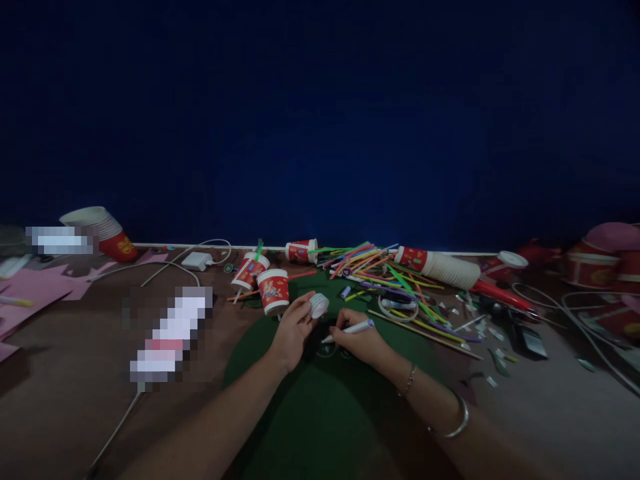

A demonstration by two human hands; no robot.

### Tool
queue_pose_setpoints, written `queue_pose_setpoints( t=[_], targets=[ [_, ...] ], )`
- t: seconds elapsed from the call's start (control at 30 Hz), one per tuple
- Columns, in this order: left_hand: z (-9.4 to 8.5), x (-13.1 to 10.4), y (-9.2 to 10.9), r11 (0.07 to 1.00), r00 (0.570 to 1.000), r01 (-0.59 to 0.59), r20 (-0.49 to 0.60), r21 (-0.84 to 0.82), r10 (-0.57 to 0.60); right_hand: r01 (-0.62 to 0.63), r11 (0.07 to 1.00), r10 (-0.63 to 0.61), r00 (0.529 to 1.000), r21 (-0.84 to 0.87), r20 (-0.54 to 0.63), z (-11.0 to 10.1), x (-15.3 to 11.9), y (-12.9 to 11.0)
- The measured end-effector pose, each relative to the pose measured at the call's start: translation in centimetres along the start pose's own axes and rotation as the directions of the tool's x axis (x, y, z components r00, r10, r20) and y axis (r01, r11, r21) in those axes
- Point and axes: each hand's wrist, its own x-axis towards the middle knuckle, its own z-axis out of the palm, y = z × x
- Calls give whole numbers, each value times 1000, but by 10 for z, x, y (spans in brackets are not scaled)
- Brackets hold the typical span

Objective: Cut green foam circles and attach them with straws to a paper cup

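My left hand [295, 330] is closed around a small round white object [319, 306], which looks like a roll of tape or a lid. In my right hand [357, 339] is a white-barrelled marker [359, 327], tip pointing down and left. The tip is at or just above a dark green sheet [300, 413] in front of me. Pale round outlines [327, 350] show on the sheet below the tip. Just beyond my left hand, a red paper cup [274, 292] stands tilted, with straws at its side.
Loose coloured straws [365, 260] lie beyond my right hand. Behind them is a stack of paper cups [445, 268]; another stack [103, 230] leans at far left. A white charger [197, 261], pink paper [35, 293], cables and small scraps [493, 333] lie around. A blurred-out phone-like shape [173, 337] is left.
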Motion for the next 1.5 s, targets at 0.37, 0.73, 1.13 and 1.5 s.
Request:
queue_pose_setpoints(
  t=[0.37,0.73,1.13,1.5],
  targets=[
    [1,0,0,1000,1000,0,-8,-2,0,25,999,-25,1000,-21,-3,1,1,4],
    [1,-1,1,1000,1000,6,0,-8,-6,4,1000,-4,1000,2,9,2,1,2],
    [1,0,0,1000,1000,-7,-2,-1,7,1,1000,-1,1000,2,6,2,1,4],
    [0,0,-1,1000,1000,2,-2,3,-2,4,1000,-3,1000,-22,6,0,0,-1]
  ],
)
